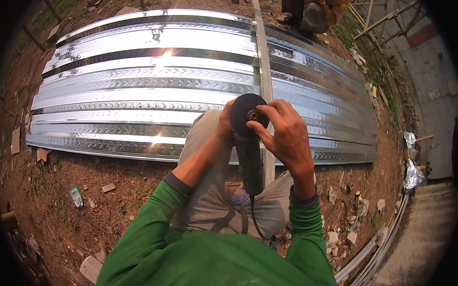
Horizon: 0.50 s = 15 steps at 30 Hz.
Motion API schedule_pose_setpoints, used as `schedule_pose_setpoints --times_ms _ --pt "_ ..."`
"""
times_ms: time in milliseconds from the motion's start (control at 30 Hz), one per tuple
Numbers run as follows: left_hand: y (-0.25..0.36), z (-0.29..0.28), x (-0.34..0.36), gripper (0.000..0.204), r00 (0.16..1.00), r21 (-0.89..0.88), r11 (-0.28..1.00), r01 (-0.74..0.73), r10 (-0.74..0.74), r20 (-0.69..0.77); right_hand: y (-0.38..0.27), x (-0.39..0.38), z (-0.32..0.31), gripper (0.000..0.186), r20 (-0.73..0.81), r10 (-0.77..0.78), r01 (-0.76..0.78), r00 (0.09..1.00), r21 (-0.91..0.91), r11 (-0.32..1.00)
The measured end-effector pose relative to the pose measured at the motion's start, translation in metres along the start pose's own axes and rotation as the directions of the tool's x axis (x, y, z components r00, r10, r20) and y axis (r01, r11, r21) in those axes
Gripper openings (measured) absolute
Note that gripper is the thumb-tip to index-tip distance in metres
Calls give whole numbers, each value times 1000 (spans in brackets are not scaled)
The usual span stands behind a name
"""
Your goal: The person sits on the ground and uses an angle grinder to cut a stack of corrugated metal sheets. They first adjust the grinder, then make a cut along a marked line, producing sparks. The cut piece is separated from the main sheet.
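The grinder [251,166] is held above the ground, in front of the lap and over the near edge of the metal sheets [135,92], with its dark disc [240,105] turned up toward the wearer. The right hand [287,132] is partly closed, thumb and forefinger set about the small nut [252,115] at the disc's centre, the other fingers curled. The left hand [225,123] is tucked behind the disc's left rim; it seems to steady the tool's head, but its fingertips are hidden, so I cannot tell how tight the hold is.

The worst risk is probably a sudden start: a cord [256,219] trails from the tool's tail over the lap, and its plug is out of view. If it is live and the switch gets knocked, both hands are right at the disc. A nut seated crooked or left loose could let the disc wobble, and a fumbled nut could drop into the lap or onto the littered ground [136,190].

Farther out, a long metal bar [263,63] crosses the sheets from far edge to near edge; on such slick metal it might slide if pushed. Beyond the far edge, another person [314,17] could be within reach of flying bits.
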State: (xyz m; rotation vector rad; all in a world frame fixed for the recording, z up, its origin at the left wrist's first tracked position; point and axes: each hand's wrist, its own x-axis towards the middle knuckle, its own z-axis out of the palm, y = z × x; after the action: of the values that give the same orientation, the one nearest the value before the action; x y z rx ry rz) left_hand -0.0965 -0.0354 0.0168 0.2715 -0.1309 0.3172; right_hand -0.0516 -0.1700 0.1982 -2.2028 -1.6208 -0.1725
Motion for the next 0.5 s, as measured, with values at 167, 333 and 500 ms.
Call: schedule_pose_setpoints --times_ms 167,333,500 --pt "4 14 -7 54 998 1 999 53 -53 -21 7 -6 -4 33 -33 22 -19 999 92 996" --pt "3 19 -9 51 983 -7 998 66 -66 -169 12 -9 0 45 -75 2 9 997 140 990" --pt "1 11 -5 51 995 33 999 5 -2 -101 11 -9 1 48 -51 122 -106 991 250 962"
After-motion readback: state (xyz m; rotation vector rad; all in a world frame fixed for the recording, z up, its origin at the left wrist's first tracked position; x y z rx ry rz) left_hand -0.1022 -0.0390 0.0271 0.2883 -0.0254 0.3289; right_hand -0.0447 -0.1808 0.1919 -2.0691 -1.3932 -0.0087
